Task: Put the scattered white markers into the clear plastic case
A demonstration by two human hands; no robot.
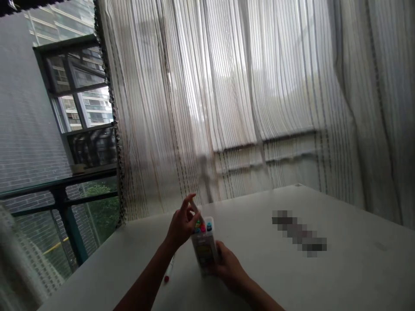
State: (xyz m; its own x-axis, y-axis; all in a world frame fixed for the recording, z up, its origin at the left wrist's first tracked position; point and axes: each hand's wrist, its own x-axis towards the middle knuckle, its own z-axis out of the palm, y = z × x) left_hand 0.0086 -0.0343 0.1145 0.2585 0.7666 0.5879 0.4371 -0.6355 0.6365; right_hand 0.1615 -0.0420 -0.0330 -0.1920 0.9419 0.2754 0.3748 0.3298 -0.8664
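A clear plastic box of markers (205, 255) stands on the white table, tilted slightly, with several coloured marker caps showing at its open top. Around its right side and lower part wraps my right hand (231, 267). Over the box's top, my left hand (182, 223) pinches a pale-barrelled marker (195, 207); its lower end reaches down among the caps, and I cannot tell how deep it sits. Left of the box, partly behind my left forearm, a white marker with a red end (168, 273) lies on the table.
The white table (259, 242) runs back to a striped sheer curtain (227, 86). On its right side lies a long, dark pixelated item (298, 231) I cannot make out. Past the table's left edge are a green railing (65, 211) and a window (81, 95).
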